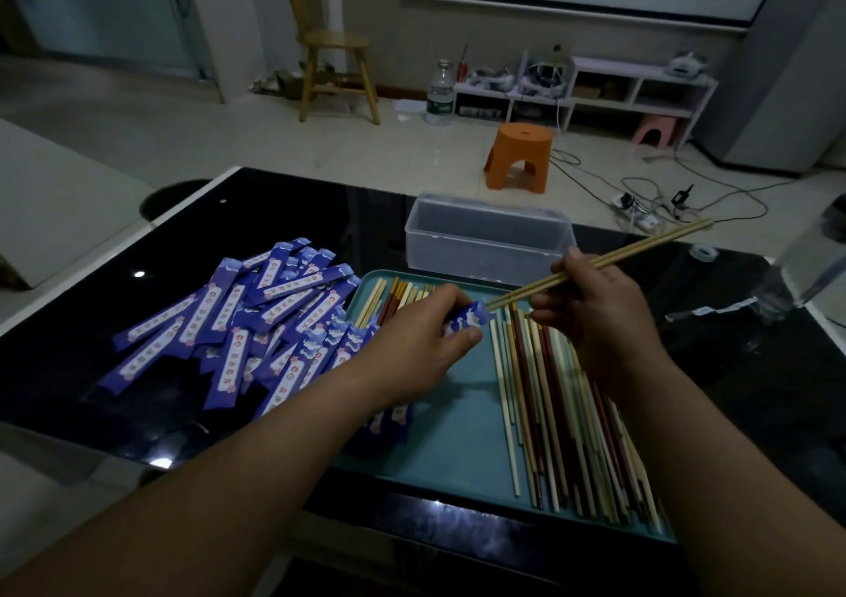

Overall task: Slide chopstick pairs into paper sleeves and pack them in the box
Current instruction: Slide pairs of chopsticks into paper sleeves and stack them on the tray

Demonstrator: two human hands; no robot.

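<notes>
A pair of pale, slender wooden chopsticks [641, 247] is shown raised above the tray, slanting from upper right down to lower left, with the two sticks laid side by side and their lower tips met by the open mouth of a purple-blue paper sleeve printed with white clouds [469, 315]; how far the tips have entered cannot be told. The pair is gripped near its lower third by the right hand [595, 312], whose fingers are curled closely round the shafts. The sleeve is pinched near its mouth between the thumb and curled fingers of the left hand [412, 340], the rest of it being hidden under the palm. Beneath both hands a flat teal rectangular tray [448, 436] is seen, on which loose chopsticks in cream, tan and dark red [549, 390] are spread, mostly at its right side. A heap of matching purple-blue sleeves [256, 322] is piled just left of the tray on the glossy black table [297, 212]. A clear rectangular plastic box [485, 248] stands open just beyond the tray's far edge.
</notes>
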